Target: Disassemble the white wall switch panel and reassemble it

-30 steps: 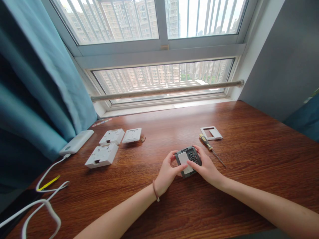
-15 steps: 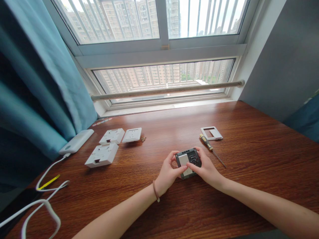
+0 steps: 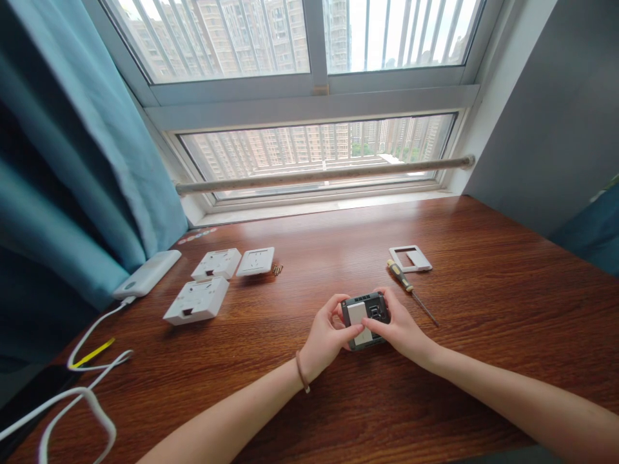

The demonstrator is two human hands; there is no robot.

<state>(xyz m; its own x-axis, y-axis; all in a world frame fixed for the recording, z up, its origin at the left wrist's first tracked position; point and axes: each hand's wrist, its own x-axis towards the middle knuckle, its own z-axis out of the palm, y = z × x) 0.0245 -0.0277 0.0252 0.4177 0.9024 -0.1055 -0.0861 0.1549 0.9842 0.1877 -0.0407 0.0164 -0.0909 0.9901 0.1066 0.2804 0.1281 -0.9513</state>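
Note:
A dark grey switch module (image 3: 380, 312) with a white rocker plate (image 3: 356, 313) on its left half is held above the table between both hands. My left hand (image 3: 326, 335) grips its left side, thumb lying on the lower part of the white plate. My right hand (image 3: 403, 327) has hold of the right side, its thumb reaching across to the plate's edge. Both thumb tips nearly meet there. Fingers under the module are hidden. Right of the hands lies a screwdriver (image 3: 400, 276) with a yellow and grey handle, near a white frame (image 3: 394, 257) with a loose white piece (image 3: 418, 260).
On the left of the wooden table (image 3: 319, 251) are two white mounting boxes (image 3: 198, 300), a white socket panel (image 3: 256, 261) and several screws (image 3: 277, 270). Farther left sit a white device (image 3: 149, 274) with a cable (image 3: 89, 325) and a yellow strip (image 3: 94, 352).
The module has tilted slightly in my hands, and its top edge sits a little lower. Both hands keep nearly the same grip.

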